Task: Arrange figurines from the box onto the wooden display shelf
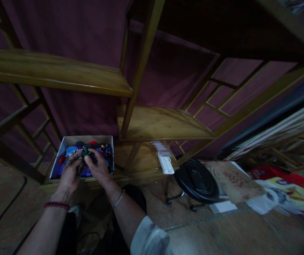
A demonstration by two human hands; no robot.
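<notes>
My left hand (71, 173) and my right hand (98, 165) meet over an open white box (57, 161). Between them is a small dark green patterned thing (84, 153), with the fingers of both hands closed round it; its kind is not clear. Inside the box lie several small colourful items, among them a light blue one (70, 151) and a red one (62, 159). The hands cover part of the contents. A red beaded bracelet (57, 205) is on my left wrist, a silver bangle (118, 199) on my right.
The box sits on the lowest board of a wooden shelf unit (88, 79). To its right, a white object (166, 165), partly blurred out, overhangs the board edge. A round black stool (197, 180) stands on the tiled floor, near cardboard (233, 180) and a red and yellow package (292, 189).
</notes>
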